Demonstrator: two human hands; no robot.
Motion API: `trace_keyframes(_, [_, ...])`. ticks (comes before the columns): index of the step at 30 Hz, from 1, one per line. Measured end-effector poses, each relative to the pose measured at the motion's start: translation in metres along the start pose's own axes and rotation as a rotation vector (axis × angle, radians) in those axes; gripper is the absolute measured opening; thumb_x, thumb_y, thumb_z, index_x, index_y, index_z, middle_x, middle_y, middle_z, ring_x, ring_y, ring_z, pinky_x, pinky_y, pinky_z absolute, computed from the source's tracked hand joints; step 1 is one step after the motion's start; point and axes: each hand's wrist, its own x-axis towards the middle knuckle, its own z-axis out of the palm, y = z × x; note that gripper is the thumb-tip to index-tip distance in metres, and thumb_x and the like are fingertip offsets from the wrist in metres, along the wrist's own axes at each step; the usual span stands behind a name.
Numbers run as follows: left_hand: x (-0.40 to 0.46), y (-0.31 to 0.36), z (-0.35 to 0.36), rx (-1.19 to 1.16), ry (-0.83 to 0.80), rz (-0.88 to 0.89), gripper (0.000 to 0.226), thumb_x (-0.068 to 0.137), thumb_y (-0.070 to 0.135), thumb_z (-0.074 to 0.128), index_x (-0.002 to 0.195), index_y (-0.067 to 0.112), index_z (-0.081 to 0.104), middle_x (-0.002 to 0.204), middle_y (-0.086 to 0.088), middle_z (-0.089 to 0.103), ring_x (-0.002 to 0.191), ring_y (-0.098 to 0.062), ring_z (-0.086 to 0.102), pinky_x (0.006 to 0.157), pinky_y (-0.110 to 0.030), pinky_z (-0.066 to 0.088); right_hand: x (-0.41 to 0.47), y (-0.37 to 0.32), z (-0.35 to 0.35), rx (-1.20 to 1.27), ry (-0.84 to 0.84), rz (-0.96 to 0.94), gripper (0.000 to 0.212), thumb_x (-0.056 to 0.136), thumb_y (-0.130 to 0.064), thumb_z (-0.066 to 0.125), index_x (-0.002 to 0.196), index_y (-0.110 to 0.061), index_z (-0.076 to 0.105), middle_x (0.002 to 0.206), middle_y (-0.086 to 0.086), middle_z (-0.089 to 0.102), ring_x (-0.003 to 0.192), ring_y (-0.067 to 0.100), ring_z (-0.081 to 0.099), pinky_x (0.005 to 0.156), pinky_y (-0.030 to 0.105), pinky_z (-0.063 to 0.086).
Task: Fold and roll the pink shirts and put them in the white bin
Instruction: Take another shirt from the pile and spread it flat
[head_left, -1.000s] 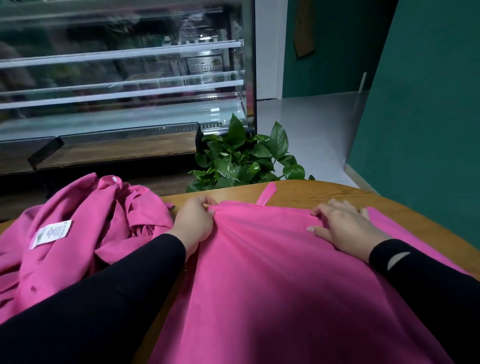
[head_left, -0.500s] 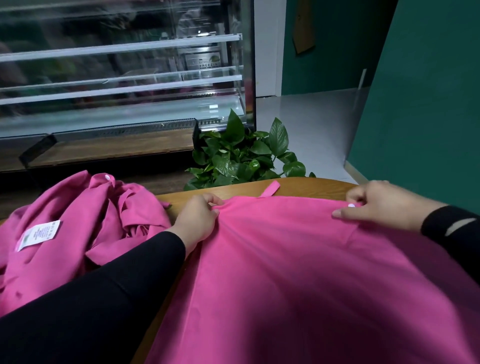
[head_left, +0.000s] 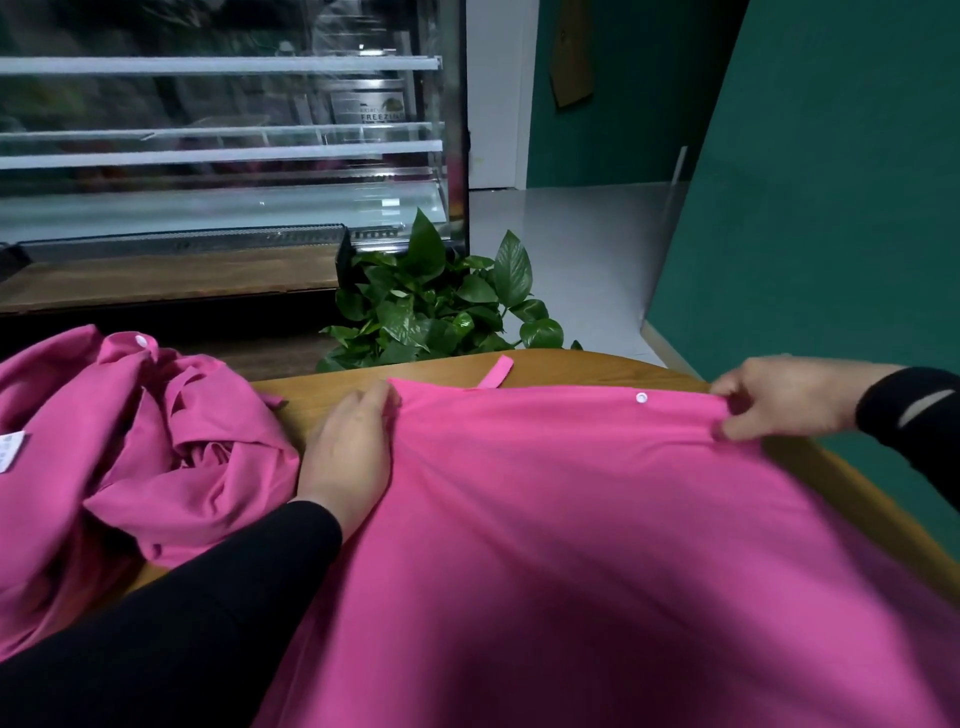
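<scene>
A pink shirt (head_left: 561, 530) lies spread over the wooden table (head_left: 582, 366), filling the middle and right of the view. My left hand (head_left: 349, 449) pinches its far left corner against the tabletop. My right hand (head_left: 774, 397) grips the far right corner, lifted a little above the table's edge, so the far hem is stretched between both hands. A white snap button (head_left: 641, 398) shows near the right corner. A small pink loop (head_left: 496, 371) sticks out past the hem. A crumpled pile of pink shirts (head_left: 130, 457) lies on the left. No white bin is in view.
A leafy green plant (head_left: 441, 306) stands just beyond the table's far edge. Behind it is a glass display fridge (head_left: 223, 150). A green wall (head_left: 831, 182) runs close along the right side of the table, with pale floor (head_left: 571, 239) beyond.
My right hand has moved from resting flat on the shirt out to the right, taking the far right corner and pulling the hem taut. My left hand has stayed on the left corner.
</scene>
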Motion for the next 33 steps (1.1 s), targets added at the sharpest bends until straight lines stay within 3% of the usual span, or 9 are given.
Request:
trace_keyframes(5, [-0.001,-0.003,0.001,0.043,-0.037,0.027,0.025,0.092,0.005,0.049,0.093,0.029,0.056,0.085,0.003,0.048,0.083,-0.030,0.057,0.077,-0.039,0.045,0.000,0.016,-0.015,-0.296,0.238,0.042,0.025,0.092,-0.042,0.059,0.072,-0.029,0.051,0.066,-0.016,0.059,0.063,-0.001,0.051,0.083,0.030,0.034])
trace_keyframes(8, [0.001,-0.004,0.002,0.049,-0.032,0.038,0.024,0.093,0.006,0.049,0.095,0.028,0.059,0.087,0.003,0.050,0.084,-0.030,0.057,0.078,-0.040,0.046,0.005,0.030,-0.022,-0.336,0.326,0.095,0.023,0.093,-0.043,0.057,0.073,-0.032,0.054,0.067,-0.018,0.061,0.070,0.007,0.058,0.095,0.036,0.030])
trace_keyframes(13, [0.002,-0.004,0.003,0.057,-0.028,0.045,0.025,0.093,0.007,0.048,0.099,0.028,0.061,0.088,0.003,0.050,0.086,-0.029,0.057,0.078,-0.039,0.044,0.007,0.048,-0.014,-0.355,0.390,0.202,0.037,0.092,-0.056,0.052,0.071,-0.026,0.060,0.064,-0.010,0.065,0.072,0.012,0.061,0.086,0.036,0.032])
trace_keyframes(18, [0.001,-0.005,0.003,0.045,-0.009,0.025,0.026,0.094,0.006,0.048,0.101,0.025,0.063,0.086,0.004,0.047,0.086,-0.030,0.057,0.077,-0.038,0.042,0.004,0.061,0.012,-0.288,0.281,0.339,0.035,0.099,-0.049,0.053,0.077,-0.021,0.052,0.075,-0.007,0.063,0.075,0.011,0.056,0.081,0.038,0.032])
trace_keyframes(21, [0.001,-0.004,0.002,0.033,-0.004,0.014,0.025,0.095,0.006,0.048,0.102,0.023,0.065,0.086,0.003,0.048,0.087,-0.029,0.056,0.079,-0.039,0.043,0.003,0.052,0.024,-0.113,0.653,0.278,0.026,0.094,-0.046,0.062,0.098,-0.021,0.056,0.103,0.002,0.061,0.101,0.030,0.059,0.085,0.047,0.041])
trace_keyframes(23, [0.002,-0.003,0.002,0.032,-0.002,0.010,0.025,0.095,0.006,0.049,0.102,0.023,0.065,0.087,0.003,0.048,0.088,-0.029,0.056,0.078,-0.038,0.042,-0.002,0.023,0.028,-0.051,0.816,0.138,0.019,0.094,-0.037,0.060,0.100,-0.019,0.061,0.103,0.007,0.063,0.099,0.035,0.060,0.085,0.050,0.050])
trace_keyframes(27, [0.001,-0.004,0.002,0.026,0.003,0.013,0.024,0.095,0.006,0.049,0.101,0.022,0.066,0.086,0.002,0.048,0.085,-0.030,0.056,0.077,-0.038,0.043,-0.005,-0.050,0.059,-0.057,0.659,-0.117,0.015,0.098,-0.027,0.054,0.098,-0.022,0.068,0.095,-0.002,0.062,0.091,0.023,0.060,0.084,0.040,0.052])
trace_keyframes(30, [0.001,-0.002,0.001,0.031,0.001,0.015,0.023,0.096,0.007,0.049,0.101,0.022,0.066,0.086,0.001,0.048,0.085,-0.032,0.057,0.077,-0.040,0.046,-0.001,-0.064,0.083,0.052,0.548,-0.019,0.021,0.100,-0.024,0.053,0.114,-0.021,0.069,0.106,-0.001,0.062,0.101,0.021,0.060,0.094,0.039,0.050])
trace_keyframes(33, [0.000,0.000,0.000,0.035,0.007,0.011,0.023,0.097,0.008,0.049,0.102,0.020,0.067,0.086,-0.001,0.050,0.085,-0.034,0.058,0.078,-0.042,0.047,-0.008,-0.053,0.098,0.159,0.461,0.130,0.045,0.104,-0.039,0.045,0.142,-0.018,0.054,0.143,0.001,0.054,0.135,0.022,0.047,0.116,0.041,0.036])
